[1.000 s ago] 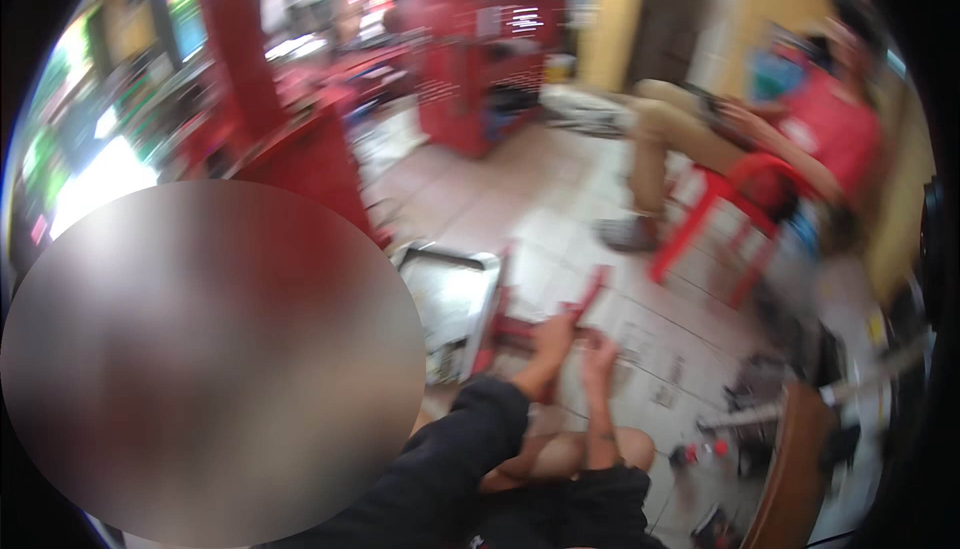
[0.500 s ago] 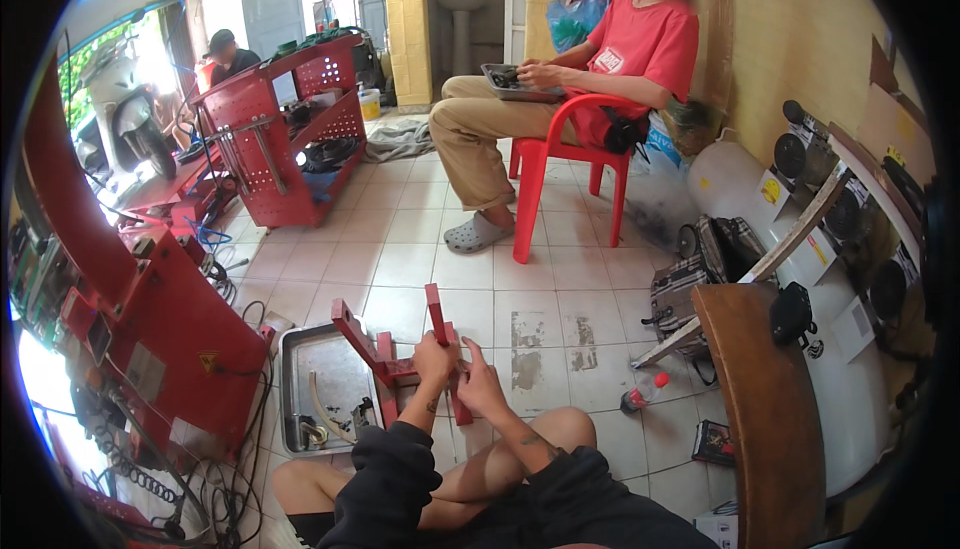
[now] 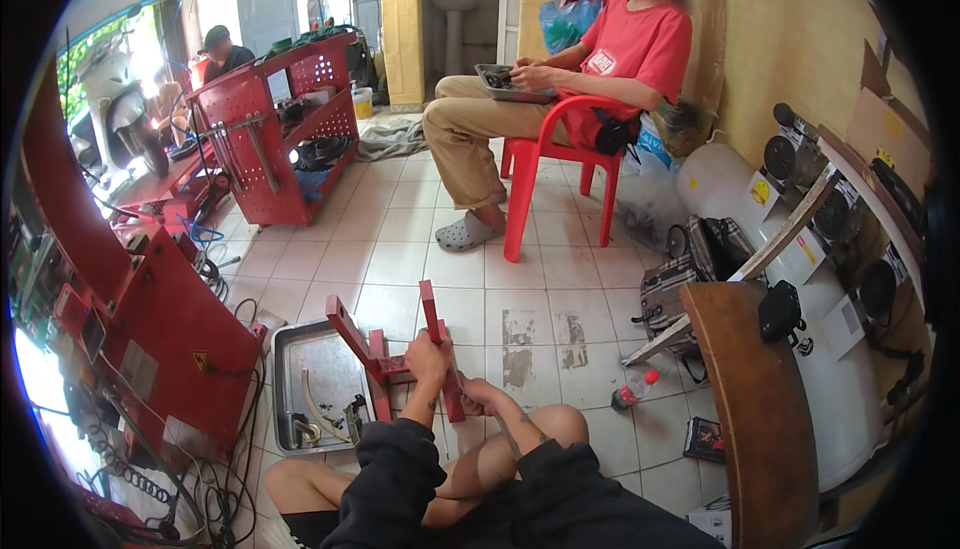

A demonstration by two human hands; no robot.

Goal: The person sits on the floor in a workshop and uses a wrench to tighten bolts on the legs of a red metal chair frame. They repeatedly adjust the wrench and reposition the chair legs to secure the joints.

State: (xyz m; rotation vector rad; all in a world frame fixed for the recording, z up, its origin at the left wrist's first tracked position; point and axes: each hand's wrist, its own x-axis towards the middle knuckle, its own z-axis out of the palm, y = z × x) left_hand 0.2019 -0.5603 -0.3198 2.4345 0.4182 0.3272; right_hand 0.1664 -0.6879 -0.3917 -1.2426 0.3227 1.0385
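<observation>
A red metal stand [image 3: 350, 329] with two uprights and a base of square bars stands on the tiles before my crossed legs. My left hand [image 3: 428, 359] is closed at the foot of its right upright. Nearer to me, my right hand [image 3: 484, 397] is closed beside the near end of the stand's right base bar [image 3: 450, 401]. A thin, light sliver shows at its fingertips, too small to name. Left of the stand lies a metal tray [image 3: 281, 379], with a curved tan strip [image 3: 318, 404] and several small dark metal parts [image 3: 350, 423] in it.
A red machine [image 3: 180, 339] with cables stands at the left. Ahead, a person in a red shirt [image 3: 625, 49] sits on a red chair [image 3: 512, 219], holding a tray [image 3: 515, 89]. A bottle [image 3: 632, 391], a checked bag [image 3: 668, 294] and a brown board [image 3: 750, 409] are to the right.
My right hand has drawn back toward me along the stand's base bar, its stretched fingers now curled. My left hand stays at the upright. The whole view has shifted slightly.
</observation>
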